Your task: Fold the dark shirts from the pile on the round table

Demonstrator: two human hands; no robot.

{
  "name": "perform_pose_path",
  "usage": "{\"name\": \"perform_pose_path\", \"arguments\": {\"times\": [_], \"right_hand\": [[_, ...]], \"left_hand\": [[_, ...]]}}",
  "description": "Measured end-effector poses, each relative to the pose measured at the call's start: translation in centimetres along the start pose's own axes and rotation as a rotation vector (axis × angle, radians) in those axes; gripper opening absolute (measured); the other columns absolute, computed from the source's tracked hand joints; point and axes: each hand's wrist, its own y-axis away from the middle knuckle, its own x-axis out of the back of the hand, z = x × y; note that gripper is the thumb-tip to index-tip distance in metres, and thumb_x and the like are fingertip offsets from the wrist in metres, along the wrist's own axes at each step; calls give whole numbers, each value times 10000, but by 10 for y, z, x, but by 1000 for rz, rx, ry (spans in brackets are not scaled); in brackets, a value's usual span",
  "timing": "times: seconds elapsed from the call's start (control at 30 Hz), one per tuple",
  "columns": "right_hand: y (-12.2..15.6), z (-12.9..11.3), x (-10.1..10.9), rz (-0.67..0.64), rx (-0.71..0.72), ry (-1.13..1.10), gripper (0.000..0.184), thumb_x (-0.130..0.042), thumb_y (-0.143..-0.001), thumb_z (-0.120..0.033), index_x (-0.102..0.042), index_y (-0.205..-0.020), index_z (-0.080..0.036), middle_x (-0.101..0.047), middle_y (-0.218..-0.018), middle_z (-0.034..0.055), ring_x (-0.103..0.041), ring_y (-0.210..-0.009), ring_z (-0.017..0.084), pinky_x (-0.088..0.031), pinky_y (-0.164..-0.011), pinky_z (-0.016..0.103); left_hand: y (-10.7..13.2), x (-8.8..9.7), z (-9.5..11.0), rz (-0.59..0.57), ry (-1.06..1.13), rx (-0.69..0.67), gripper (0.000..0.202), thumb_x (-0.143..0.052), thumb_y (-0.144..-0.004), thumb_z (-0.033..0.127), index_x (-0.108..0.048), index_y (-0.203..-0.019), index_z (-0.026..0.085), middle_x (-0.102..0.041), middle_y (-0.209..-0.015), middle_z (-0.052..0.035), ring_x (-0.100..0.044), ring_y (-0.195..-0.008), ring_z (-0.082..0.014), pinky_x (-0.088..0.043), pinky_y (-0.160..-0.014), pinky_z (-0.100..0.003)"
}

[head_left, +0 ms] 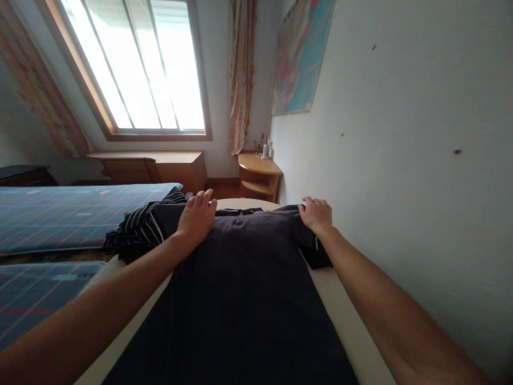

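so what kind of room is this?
Most likely a bedroom: beds with blue plaid covers, a curtained window and a small wooden corner shelf. Both hands lie flat on a dark shirt.

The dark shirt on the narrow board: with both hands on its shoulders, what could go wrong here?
1. The dark shirt covers nearly the whole board, so it may slide off an edge.
2. The left hand lies close to the striped garment, which it might drag along.
3. The right hand may bunch the sleeve.
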Motion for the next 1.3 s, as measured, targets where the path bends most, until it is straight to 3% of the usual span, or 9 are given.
{"name": "perform_pose_path", "arguments": {"times": [0.17,0.3,0.5,0.67,0.77,0.9,1.0,1.2,1.3], "right_hand": [[26,-21,-11,27,135,-88,355,-430,-975,-316,-608,-1238,-156,-648,-1231,148,-512,-1157,301,-339,-995,420],[58,-48,-14,-20,292,-180,356,-384,-1008,-353,-620,-1206,-174,-649,-1231,137,-519,-1154,285,-348,-1000,407],[106,-80,-26,-102,275,-420,432,-333,-1033,-419,-613,-1245,-169,-642,-1285,117,-546,-1205,245,-375,-1045,373],[132,-75,-20,-73,345,-559,448,-294,-1046,-419,-612,-1258,-184,-647,-1298,94,-561,-1218,215,-357,-1096,358],[142,-65,-14,-176,383,-560,489,-290,-1043,-450,-591,-1315,-177,-612,-1362,101,-539,-1269,210,-348,-1117,357],[153,-55,-11,-379,410,-455,562,-320,-1015,-544,-525,-1423,-216,-448,-1537,77,-336,-1450,269,-222,-1193,467],[156,-53,-12,-427,382,-410,585,-340,-1000,-557,-462,-1479,-246,-360,-1591,47,-249,-1489,284,-167,-1210,486],[149,-51,-9,-493,401,-381,630,-379,-979,-574,-400,-1518,-249,-289,-1622,51,-180,-1512,276,-138,-1214,478],[148,-48,-4,-496,414,-413,606,-365,-988,-559,-433,-1498,-238,-320,-1609,55,-197,-1508,266,-128,-1215,487]], "left_hand": [[41,-33,68,-220,256,-113,442,-532,-923,295,-555,-1330,122,-534,-1397,-176,-520,-1210,-331,-441,-987,-448],[67,-55,92,-301,480,-66,521,-448,-973,380,-470,-1446,163,-445,-1527,-110,-395,-1398,-298,-322,-1148,-452],[84,-64,91,-407,548,59,641,-423,-958,545,-371,-1526,253,-246,-1637,-55,-154,-1511,-343,-152,-1191,-596],[94,-59,83,-462,532,56,662,-358,-972,585,-314,-1554,273,-186,-1650,-33,-99,-1516,-361,-141,-1184,-612],[94,-57,79,-483,525,38,668,-331,-980,589,-295,-1562,265,-167,-1654,-33,-94,-1514,-367,-144,-1184,-606],[85,-52,85,-509,477,46,671,-397,-966,523,-338,-1547,192,-215,-1639,-111,-123,-1502,-401,-166,-1178,-597],[79,-51,97,-466,483,-7,633,-420,-961,455,-384,-1524,166,-256,-1623,-138,-168,-1499,-380,-209,-1178,-557],[82,-57,109,-349,559,30,588,-453,-954,442,-418,-1504,236,-307,-1612,-77,-226,-1490,-355,-233,-1184,-550],[86,-51,101,-236,619,53,459,-475,-950,390,-574,-1366,225,-460,-1529,-70,-398,-1420,-295,-305,-1176,-475]]}}
